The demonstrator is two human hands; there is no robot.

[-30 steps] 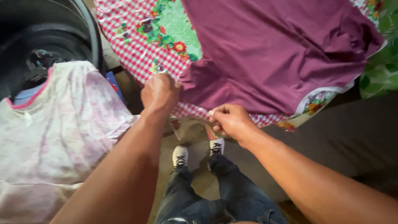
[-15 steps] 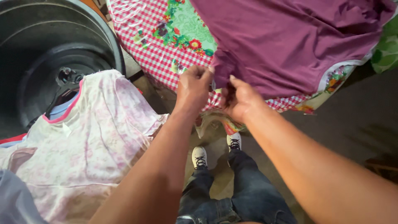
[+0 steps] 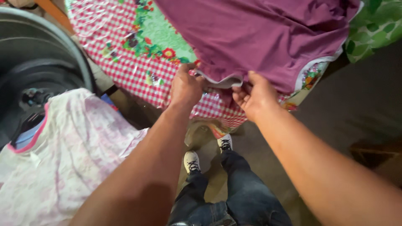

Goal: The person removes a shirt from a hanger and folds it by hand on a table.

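Fingers of left hand [image 3: 186,86] and right hand [image 3: 253,94] clamp the purple garment's [image 3: 268,37] near hem on the desk [image 3: 125,54]; folding step, calling for an even lift.

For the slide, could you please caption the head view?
Both hands, left hand and right hand, grip the hem of a purple shirt on a red-checked floral tablecloth.

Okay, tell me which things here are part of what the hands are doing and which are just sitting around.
In hand:
left hand
right hand
purple shirt, gripped at its near edge
checked tablecloth under it

Lying about:
pale pink garment
dark round tub
green leafy cloth
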